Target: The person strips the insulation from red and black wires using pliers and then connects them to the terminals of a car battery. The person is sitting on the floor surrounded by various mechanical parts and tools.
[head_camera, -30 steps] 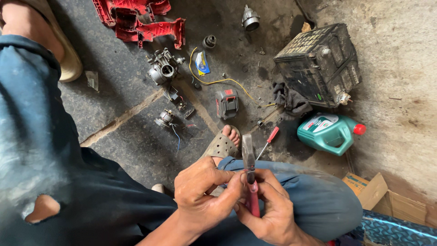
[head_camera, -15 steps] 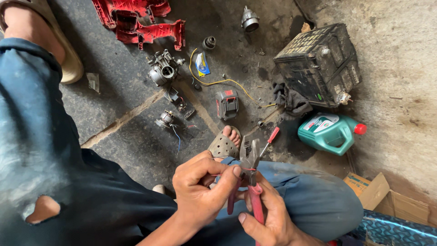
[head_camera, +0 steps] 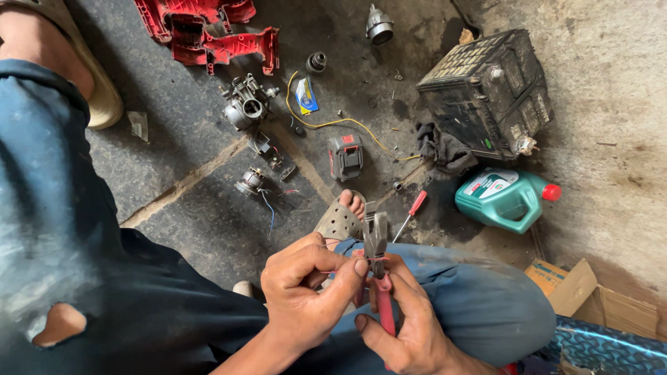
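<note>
Both hands meet low in the view above a bent knee, the left hand (head_camera: 306, 292) beside the right hand (head_camera: 406, 326), with pliers (head_camera: 377, 267) upright between them. On the floor (head_camera: 180, 146) beyond lie a screwdriver (head_camera: 410, 214) and a small box-shaped part (head_camera: 345, 156), with a carburetor (head_camera: 244, 105) farther left. A battery (head_camera: 490, 94) sits far right, a jug (head_camera: 504, 198) lying in front of it.

A dark, oil-stained concrete floor (head_camera: 208, 180) carries a pale crack running diagonally just left of the black battery box (head_camera: 490, 94). Right of the box the concrete turns lighter and dusty; below it sits a torn cardboard box (head_camera: 590, 295). Soft daylight, no hard shadows
</note>
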